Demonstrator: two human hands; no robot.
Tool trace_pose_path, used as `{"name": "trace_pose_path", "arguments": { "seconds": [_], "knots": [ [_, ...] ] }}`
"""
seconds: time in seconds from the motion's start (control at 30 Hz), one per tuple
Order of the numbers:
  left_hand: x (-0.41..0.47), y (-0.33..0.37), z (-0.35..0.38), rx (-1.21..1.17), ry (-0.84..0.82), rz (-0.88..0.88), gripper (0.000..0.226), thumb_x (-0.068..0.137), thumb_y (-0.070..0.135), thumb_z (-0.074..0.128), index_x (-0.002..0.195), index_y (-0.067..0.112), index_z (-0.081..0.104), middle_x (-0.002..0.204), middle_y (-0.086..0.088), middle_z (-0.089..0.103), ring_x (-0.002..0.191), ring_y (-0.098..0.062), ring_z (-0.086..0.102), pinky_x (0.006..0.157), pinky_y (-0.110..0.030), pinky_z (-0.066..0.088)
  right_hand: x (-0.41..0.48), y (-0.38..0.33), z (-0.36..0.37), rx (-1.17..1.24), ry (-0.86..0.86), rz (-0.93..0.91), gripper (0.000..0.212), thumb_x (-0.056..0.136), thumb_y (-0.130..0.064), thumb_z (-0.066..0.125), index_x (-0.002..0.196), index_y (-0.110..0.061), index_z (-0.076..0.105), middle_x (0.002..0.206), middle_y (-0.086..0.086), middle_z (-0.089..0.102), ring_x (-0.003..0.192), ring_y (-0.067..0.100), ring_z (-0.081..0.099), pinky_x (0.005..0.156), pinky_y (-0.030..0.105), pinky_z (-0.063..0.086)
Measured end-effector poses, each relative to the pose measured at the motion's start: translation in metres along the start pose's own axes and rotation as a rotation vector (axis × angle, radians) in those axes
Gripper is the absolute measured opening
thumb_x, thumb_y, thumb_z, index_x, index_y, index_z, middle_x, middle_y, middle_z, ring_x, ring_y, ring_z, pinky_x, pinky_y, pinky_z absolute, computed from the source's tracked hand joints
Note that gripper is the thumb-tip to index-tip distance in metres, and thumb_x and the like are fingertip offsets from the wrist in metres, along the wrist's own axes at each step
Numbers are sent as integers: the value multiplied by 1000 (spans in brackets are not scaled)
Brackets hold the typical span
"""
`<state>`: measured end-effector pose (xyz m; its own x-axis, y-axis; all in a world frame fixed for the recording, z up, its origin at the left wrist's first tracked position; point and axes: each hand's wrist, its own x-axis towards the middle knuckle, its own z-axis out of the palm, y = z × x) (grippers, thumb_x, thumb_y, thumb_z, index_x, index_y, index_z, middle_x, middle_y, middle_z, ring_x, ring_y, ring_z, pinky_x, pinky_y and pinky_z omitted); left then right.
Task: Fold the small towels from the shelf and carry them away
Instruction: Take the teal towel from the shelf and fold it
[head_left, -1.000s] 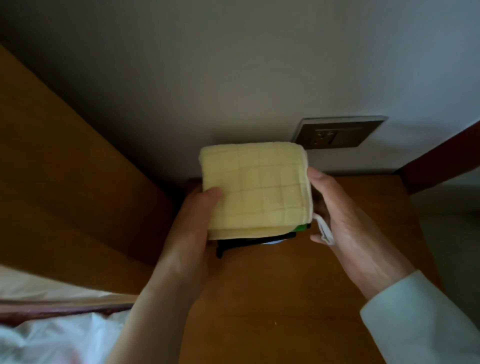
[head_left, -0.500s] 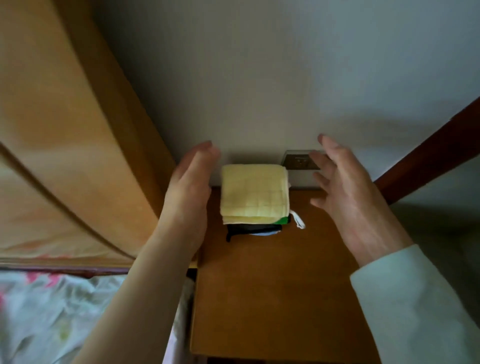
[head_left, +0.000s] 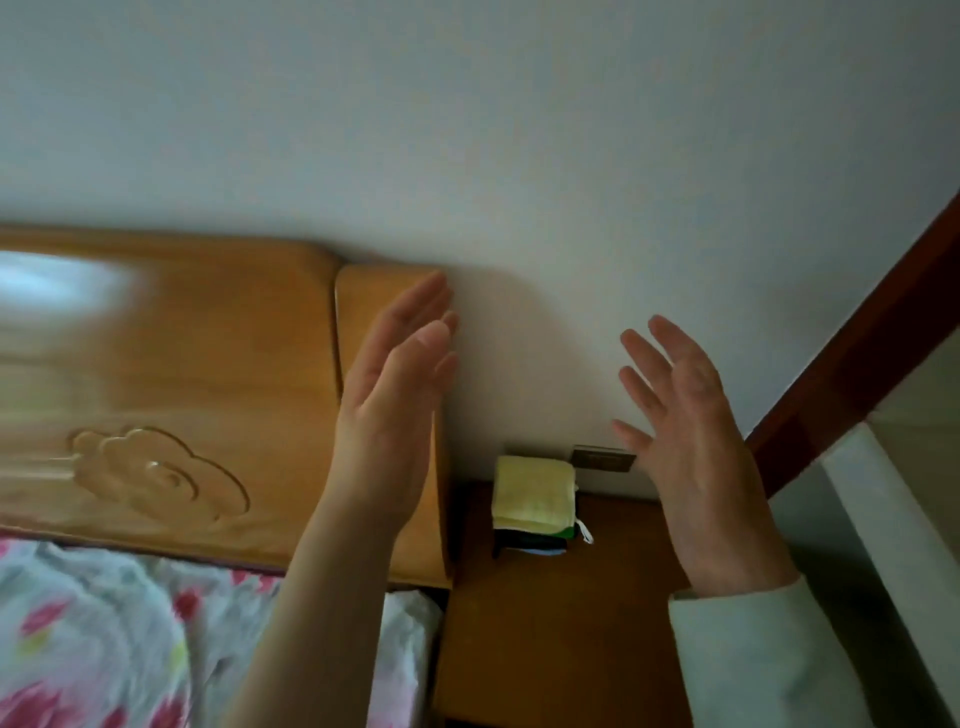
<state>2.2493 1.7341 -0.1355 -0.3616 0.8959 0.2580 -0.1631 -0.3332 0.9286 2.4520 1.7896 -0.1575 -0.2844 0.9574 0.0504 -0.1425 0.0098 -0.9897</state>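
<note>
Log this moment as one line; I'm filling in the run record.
left hand: open, empty | right hand: open, empty | yellow towel: folded, atop stack on nightstand, against wall | hands: raised, apart from stack

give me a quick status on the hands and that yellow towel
Left hand open, empty. Right hand open, empty, fingers spread. Folded yellow towel tops the small stack on the nightstand, untouched. Nothing between hands and stack.
</note>
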Motion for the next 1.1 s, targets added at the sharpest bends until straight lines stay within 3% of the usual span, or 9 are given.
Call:
{"name": "trace_pose_path", "arguments": {
  "seconds": [0.07, 0.17, 0.4, 0.5, 0.6, 0.73, 0.8, 0.97, 1.1],
  "knots": [
    [-12, 39, -1, -15, 31, 35, 52, 77, 37, 63, 128, 29, 63, 137, 4, 66, 132, -18, 60, 108, -41, 46, -16, -34, 13, 15, -39, -49, 94, 53, -93, 63, 137, -53, 48, 146, -28, 51, 138, -1, 45, 111, 41, 36],
    [-27, 88, -5, -22, 45, 84, 54, 77, 39, 61, 130, 29, 62, 141, 3, 64, 133, -18, 59, 106, -39, 46, -36, -68, 28, 49, -78, -97, 97, 54, -89, 66, 140, -47, 48, 147, -23, 52, 140, 2, 45, 114, 46, 34],
    [-61, 162, -25, 49, 80, 220, 56, 81, 39, 59, 137, 27, 57, 146, 2, 60, 135, -17, 57, 111, -44, 45, -56, -112, 70, 16, -191, -174, 79, 78, -74, 60, 147, -39, 46, 150, -18, 51, 140, 4, 46, 115, 49, 36],
    [-69, 169, -35, 51, 142, 260, 55, 81, 38, 59, 136, 27, 58, 145, 2, 61, 135, -17, 57, 112, -45, 44, -53, -121, 85, 34, -253, -222, 92, 62, -86, 64, 141, -41, 49, 146, -20, 55, 138, 3, 48, 110, 45, 40],
    [-80, 170, -43, 65, 214, 309, 53, 82, 37, 58, 134, 28, 60, 145, 2, 61, 136, -18, 56, 111, -46, 42, -46, -124, 99, 66, -360, -212, 92, 61, -86, 65, 139, -42, 50, 145, -21, 55, 138, 3, 48, 110, 43, 40],
    [-108, 175, -55, 121, 378, 348, 48, 80, 36, 58, 128, 33, 64, 144, 3, 62, 137, -19, 56, 111, -46, 42, -35, -121, 127, 88, -510, -166, 54, 91, -57, 54, 142, -38, 52, 146, -18, 55, 137, 4, 50, 115, 53, 39],
    [-127, 180, -63, 154, 475, 366, 48, 80, 36, 59, 128, 33, 64, 144, 3, 62, 137, -19, 56, 112, -48, 41, -37, -119, 144, 120, -566, -142, 46, 87, -55, 56, 132, -42, 57, 140, -18, 61, 133, 5, 54, 113, 54, 40],
    [-187, 201, -83, 221, 713, 417, 53, 78, 35, 60, 130, 27, 61, 142, 0, 64, 135, -22, 58, 110, -48, 43, -72, -114, 194, 186, -815, -166, 82, 64, -84, 64, 133, -42, 54, 144, -16, 58, 135, 9, 52, 106, 49, 43],
    [-251, 226, -96, 271, 890, 470, 53, 77, 34, 60, 129, 26, 62, 140, -1, 66, 133, -21, 60, 110, -47, 43, -113, -107, 242, 213, -1021, -143, 83, 63, -86, 63, 133, -43, 54, 142, -17, 59, 133, 10, 54, 106, 52, 43]
  ]
}}
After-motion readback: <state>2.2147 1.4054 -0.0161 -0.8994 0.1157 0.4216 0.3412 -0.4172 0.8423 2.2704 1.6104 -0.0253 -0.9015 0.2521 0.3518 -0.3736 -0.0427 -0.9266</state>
